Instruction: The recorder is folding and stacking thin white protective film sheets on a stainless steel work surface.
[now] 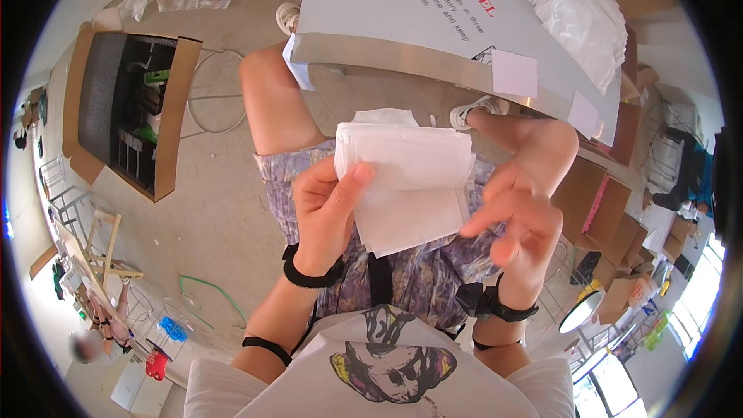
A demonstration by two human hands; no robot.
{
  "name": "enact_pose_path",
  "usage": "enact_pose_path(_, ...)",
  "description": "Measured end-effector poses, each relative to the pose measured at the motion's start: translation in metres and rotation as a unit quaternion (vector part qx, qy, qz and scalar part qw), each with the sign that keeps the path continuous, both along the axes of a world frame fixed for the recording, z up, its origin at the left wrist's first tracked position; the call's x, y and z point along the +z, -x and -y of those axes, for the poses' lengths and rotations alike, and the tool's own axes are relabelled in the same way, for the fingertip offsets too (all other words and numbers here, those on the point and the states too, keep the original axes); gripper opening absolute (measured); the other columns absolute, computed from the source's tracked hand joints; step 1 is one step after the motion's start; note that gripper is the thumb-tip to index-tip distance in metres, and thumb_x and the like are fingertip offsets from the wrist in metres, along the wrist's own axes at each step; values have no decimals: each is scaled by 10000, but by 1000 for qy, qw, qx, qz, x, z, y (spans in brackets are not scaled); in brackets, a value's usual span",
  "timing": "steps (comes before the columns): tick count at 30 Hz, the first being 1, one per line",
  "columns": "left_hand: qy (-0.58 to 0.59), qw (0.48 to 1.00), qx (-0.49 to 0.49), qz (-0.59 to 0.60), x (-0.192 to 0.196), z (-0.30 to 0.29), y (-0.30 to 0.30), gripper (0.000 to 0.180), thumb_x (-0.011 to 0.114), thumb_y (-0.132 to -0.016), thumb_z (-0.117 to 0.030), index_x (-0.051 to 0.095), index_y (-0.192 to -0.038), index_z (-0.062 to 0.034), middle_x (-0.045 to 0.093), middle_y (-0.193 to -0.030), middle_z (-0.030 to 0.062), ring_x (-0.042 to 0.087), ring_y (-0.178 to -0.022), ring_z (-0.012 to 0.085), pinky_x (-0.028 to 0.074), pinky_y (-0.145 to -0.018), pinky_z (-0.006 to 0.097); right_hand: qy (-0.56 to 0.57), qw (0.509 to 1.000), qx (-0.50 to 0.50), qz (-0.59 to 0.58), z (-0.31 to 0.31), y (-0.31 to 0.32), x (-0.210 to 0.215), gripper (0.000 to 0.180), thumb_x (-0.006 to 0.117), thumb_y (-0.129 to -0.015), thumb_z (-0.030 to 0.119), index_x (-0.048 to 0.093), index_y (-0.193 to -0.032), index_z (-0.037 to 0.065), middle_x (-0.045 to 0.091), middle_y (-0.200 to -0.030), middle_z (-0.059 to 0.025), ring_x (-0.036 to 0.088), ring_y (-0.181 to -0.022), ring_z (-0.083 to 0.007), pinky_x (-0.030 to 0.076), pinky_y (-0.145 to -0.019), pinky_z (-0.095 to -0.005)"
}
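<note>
A stack of thin white paper sheets [414, 174] is held above my lap, its edges uneven and a few sheets sticking out at the top. My left hand [329, 205] grips the stack's left side, thumb lying on the top sheet and fingers underneath. Beside the lower right edge is my right hand [522, 213], fingers apart and the index finger pointing at the sheets. Whether that fingertip touches the paper I cannot tell. In front of my knees stands a table with a grey film-covered metal top [371, 11]. Two small white paper squares [515, 73] cling near its front edge.
Clear plastic bags [580, 19] lie piled on the table's right. An open cardboard box [174, 120] with dark foam and parts stands on the floor at left. More cardboard boxes [588, 201] are at right. A loop of cable [213, 93] lies near my leg. Other people are farther off.
</note>
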State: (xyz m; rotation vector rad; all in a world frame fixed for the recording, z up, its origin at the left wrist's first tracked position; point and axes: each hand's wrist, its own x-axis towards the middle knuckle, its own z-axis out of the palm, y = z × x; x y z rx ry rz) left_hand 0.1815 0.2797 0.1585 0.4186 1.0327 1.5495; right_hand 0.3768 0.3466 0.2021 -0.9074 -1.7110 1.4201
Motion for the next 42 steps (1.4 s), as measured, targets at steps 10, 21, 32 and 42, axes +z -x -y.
enact_pose_path(10, 29, 998, -21, -59, 6, -1, -5, 159, 639, -840, -58, 634, -968, 37, 653, -903, 52, 592, -775, 84, 476, -685, 225, 76, 982, -154, 76, 5, 21, 1, 203, 783, -652, 44, 589, -709, 35, 518, -705, 19, 396, -608, -71, 316, -553, -206)
enact_pose_path(21, -3, 999, -5, 51, 2, -2, 0, 254, 570, -902, -148, 609, -1053, 53, 646, -970, 90, 586, -861, 109, 461, -766, 247, 12, 999, -40, 35, 3, 3, 0, 207, 790, -640, 76, 606, -724, 30, 524, -702, -3, 425, -619, -92, 327, -561, -216)
enact_pose_path(32, 19, 999, -29, -27, 4, 0, -3, 195, 664, -821, -48, 634, -999, 25, 661, -926, 61, 603, -805, 90, 483, -702, 232, 60, 982, -162, 80, 5, 24, 0, 201, 779, -666, 61, 588, -716, 25, 521, -701, 5, 396, -607, -75, 324, -561, -209)
enact_pose_path(42, -4, 999, -4, 35, 0, -1, 0, 290, 517, -933, -194, 606, -1031, 65, 646, -959, 101, 593, -858, 124, 460, -764, 246, -7, 982, -185, 49, 11, 22, -2, 130, 728, -673, -45, 648, -757, 12, 517, -704, -16, 405, -602, -88, 313, -550, -212)
